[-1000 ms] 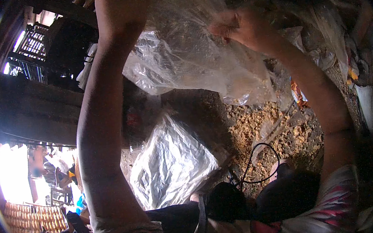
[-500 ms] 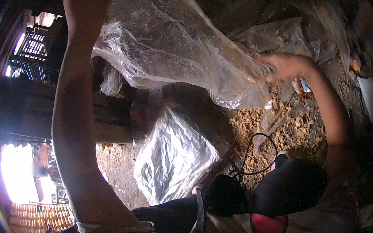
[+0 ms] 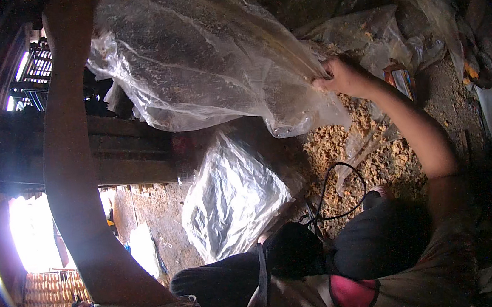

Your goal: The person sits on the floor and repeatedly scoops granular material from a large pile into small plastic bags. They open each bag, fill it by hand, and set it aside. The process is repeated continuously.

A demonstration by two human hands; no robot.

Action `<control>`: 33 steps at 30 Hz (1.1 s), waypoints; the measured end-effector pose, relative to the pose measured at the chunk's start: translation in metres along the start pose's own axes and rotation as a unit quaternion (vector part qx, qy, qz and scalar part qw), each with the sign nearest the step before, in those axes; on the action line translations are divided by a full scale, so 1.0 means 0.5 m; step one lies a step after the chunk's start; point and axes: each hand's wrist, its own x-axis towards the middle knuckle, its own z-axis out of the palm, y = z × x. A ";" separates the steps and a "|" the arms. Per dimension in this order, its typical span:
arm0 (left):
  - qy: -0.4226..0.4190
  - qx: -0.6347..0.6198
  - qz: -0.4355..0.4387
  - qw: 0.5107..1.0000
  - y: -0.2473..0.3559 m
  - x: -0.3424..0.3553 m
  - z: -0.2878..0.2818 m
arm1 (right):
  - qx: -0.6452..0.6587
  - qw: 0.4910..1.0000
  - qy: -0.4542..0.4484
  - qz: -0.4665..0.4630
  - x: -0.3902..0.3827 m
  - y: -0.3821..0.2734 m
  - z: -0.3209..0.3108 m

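A large, clear plastic sheet, dusty and creased, hangs spread between my raised arms. My right hand is closed on its right edge, fingers pinched together. My left arm reaches up along the left side, and my left hand is at the top edge, dark and cut off, so its fingers cannot be seen. Below the sheet, in front of my knees, lies a shiny, crumpled plastic bag, roughly diamond-shaped on the ground.
Tan crumbly bits are scattered on the ground at the right, with a black cord loop beside my foot. Further plastic sheeting lies behind. A wooden beam runs along the left, above a woven basket-like surface.
The plastic sheet has shifted left and looks more spread out. My left arm has moved left. My right hand has come inward and slightly up, its fingers now closed on the sheet's edge.
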 end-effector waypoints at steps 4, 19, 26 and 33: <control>0.005 0.009 0.005 1.000 -0.025 -0.009 0.002 | -0.278 0.949 -0.144 0.042 -0.013 0.057 -0.069; 0.062 0.051 0.065 0.995 -0.095 -0.024 0.007 | -0.232 0.962 -0.134 0.054 -0.008 0.090 -0.030; 0.066 0.091 0.127 0.986 -0.139 -0.043 0.036 | 0.010 0.993 0.068 -0.091 0.033 0.041 -0.014; -0.088 0.193 0.030 0.977 -0.319 -0.102 0.014 | 0.102 0.988 0.052 0.100 0.039 0.182 -0.056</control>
